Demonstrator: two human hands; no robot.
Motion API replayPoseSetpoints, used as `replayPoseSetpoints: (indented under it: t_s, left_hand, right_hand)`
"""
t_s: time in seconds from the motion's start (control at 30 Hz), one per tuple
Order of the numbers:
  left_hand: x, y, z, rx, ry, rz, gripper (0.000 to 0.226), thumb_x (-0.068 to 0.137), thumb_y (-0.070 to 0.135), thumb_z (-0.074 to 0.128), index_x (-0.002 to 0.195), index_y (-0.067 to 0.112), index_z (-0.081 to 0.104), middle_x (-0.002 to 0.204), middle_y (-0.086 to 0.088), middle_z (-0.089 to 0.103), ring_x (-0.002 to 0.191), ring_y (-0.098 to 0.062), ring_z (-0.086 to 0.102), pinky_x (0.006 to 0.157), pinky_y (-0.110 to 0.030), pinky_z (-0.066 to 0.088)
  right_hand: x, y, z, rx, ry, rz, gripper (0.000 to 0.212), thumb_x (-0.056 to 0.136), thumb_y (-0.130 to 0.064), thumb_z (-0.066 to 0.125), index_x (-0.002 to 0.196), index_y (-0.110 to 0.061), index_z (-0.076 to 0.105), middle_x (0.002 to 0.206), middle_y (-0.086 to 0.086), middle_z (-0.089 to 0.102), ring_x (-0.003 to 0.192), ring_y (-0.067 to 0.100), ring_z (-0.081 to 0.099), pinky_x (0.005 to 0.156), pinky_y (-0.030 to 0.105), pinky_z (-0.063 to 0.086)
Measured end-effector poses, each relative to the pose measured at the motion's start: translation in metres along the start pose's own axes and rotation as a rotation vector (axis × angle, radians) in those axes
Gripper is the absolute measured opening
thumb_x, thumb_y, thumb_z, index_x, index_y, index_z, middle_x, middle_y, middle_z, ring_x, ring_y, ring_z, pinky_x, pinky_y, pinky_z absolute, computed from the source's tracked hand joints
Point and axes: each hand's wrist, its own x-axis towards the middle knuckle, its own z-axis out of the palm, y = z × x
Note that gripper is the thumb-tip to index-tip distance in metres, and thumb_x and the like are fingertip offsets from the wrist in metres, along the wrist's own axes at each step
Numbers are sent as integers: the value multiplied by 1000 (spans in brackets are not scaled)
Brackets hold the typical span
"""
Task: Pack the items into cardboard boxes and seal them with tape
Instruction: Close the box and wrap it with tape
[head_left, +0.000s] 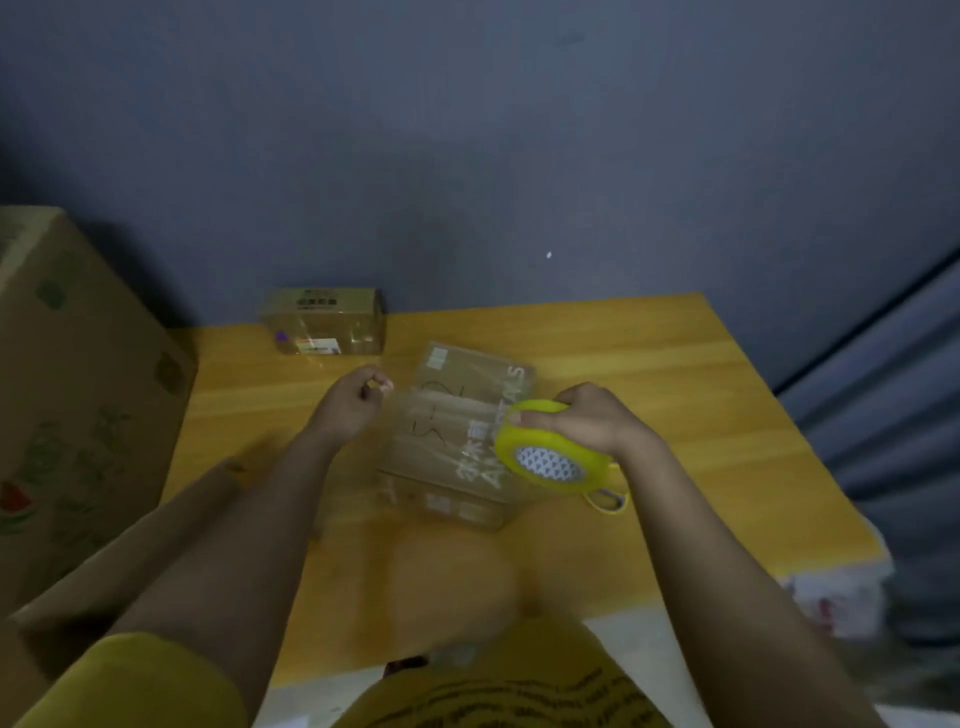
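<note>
Your right hand (587, 421) holds a closed grip around the yellow tape roll (550, 447), above the right edge of the cardboard box (457, 436) at mid-bench (675, 374). Your left hand (353, 405) hovers left of the box, fingers curled, thumb and forefinger pinched; contents indiscernible.

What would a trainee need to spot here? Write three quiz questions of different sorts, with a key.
1. True or false: the right hand holds the round yellow tape roll.
2. Which box lies between the hands: A) the small taped cardboard box by the wall, B) the printed flat cardboard box, C) the large fruit-printed cardboard carton?
3. Fill in: the left hand pinches its fingertips above the yellow wooden ____.

Key: 1 true; 2 B; 3 table.
</note>
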Motion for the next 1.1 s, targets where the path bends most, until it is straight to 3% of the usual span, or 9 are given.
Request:
replayPoseSetpoints:
  t_s: [0.17, 0.23, 0.27, 0.33, 0.5, 0.73, 0.9, 1.1]
  left_hand:
    - [-1, -20, 8, 43, -19, -18, 13, 99, 17, 44, 91, 18, 54, 70, 4, 49, 59, -12, 45, 51, -26, 31]
    - [0, -24, 6, 69, 8, -22, 13, 99, 19, 44, 90, 22, 52, 70, 3, 49, 58, -16, 46, 51, -27, 32]
    - [1, -25, 4, 78, 15, -21, 13, 99, 19, 44, 90, 23, 51, 69, 3, 49, 58, -17, 46, 52, -28, 32]
    - [3, -27, 2, 103, 1, -10, 12, 99, 22, 44, 90, 25, 51, 71, 4, 50, 59, -17, 47, 54, -29, 34]
    - [6, -33, 7, 92, -21, -19, 13, 99, 25, 44, 88, 26, 52, 73, 6, 50, 67, -19, 50, 60, -30, 37]
    - [-1, -45, 16, 88, -51, -11, 11, 100, 26, 44, 94, 26, 54, 80, 4, 53, 79, -26, 55, 73, -39, 47]
    - [-6, -57, 15, 91, -30, 2, 12, 99, 27, 44, 93, 28, 54, 77, 11, 52, 71, -15, 52, 66, -34, 45]
    - [-2, -61, 17, 108, -44, -36, 13, 100, 29, 43, 97, 27, 56, 81, 10, 54, 76, -18, 55, 69, -37, 48]
  right_hand:
    - [-6, 3, 16, -71, 235, 108, 110, 51, -96, 47, 122, -13, 63, 129, 6, 61, 114, 29, 57, 88, 38, 42]
    - [-4, 3, 19, -279, 323, 146, 87, 62, -93, 44, 94, -15, 69, 106, 7, 68, 102, 29, 60, 92, 43, 39]
    - [-3, 5, 20, -378, 337, 166, 82, 64, -93, 41, 74, -15, 64, 87, 6, 67, 88, 27, 61, 94, 45, 37]
    - [-2, 9, 20, -467, 298, 239, 81, 62, -95, 35, 59, -15, 49, 66, 2, 59, 68, 22, 54, 98, 50, 33]
    - [4, 20, 30, -469, 182, 254, 81, 59, -98, 32, 55, -18, 44, 58, 2, 55, 64, 22, 55, 98, 54, 31]
    - [14, 32, 45, -543, 131, 260, 88, 61, -97, 28, 63, -13, 56, 67, 3, 59, 72, 22, 55, 100, 50, 31]
    - [22, 41, 60, -584, 142, 222, 90, 59, -98, 26, 64, -13, 55, 71, 5, 61, 78, 24, 58, 93, 46, 33]
    - [32, 47, 70, -578, 122, 218, 94, 54, -101, 18, 57, -14, 53, 62, 4, 60, 64, 19, 55, 89, 44, 35]
